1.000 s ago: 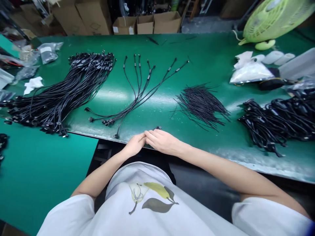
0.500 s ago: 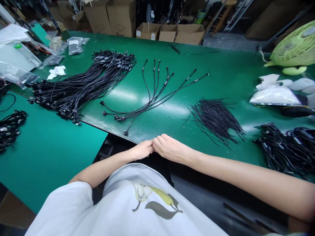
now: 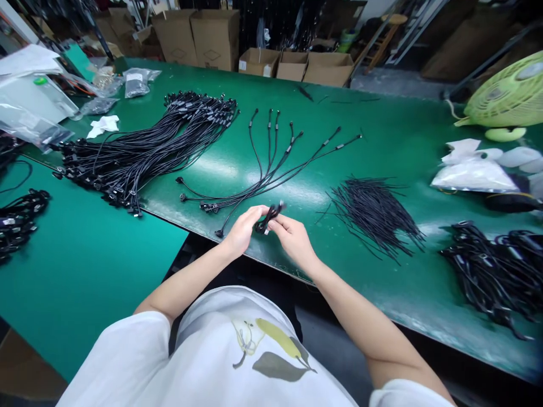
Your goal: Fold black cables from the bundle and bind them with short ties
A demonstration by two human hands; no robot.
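Observation:
Between my two hands, over the table's front edge, is a small coiled black cable (image 3: pixel 270 217) with light-coloured ends. My left hand (image 3: pixel 245 229) grips the coil from the left, fingers around its far side. From the right, my right hand (image 3: pixel 292 234) pinches the same coil between thumb and fingers. Just beyond them several loose black cables (image 3: pixel 258 185) with connectors lie fanned out on the green table (image 3: pixel 305 265). A pile of short thin black ties (image 3: pixel 375 215) lies to the right of my hands.
A large bundle of straight black cables (image 3: pixel 165 138) is at the left. Coiled black cables (image 3: pixel 487 271) lie at the far right, below a white plastic bag (image 3: pixel 473 172) and a green fan (image 3: pixel 504 93). Cardboard boxes (image 3: pixel 216 39) stand behind the table.
Both hands have moved up and forward from near my body to above the table edge. They have come apart slightly, and the coiled cable now shows between them.

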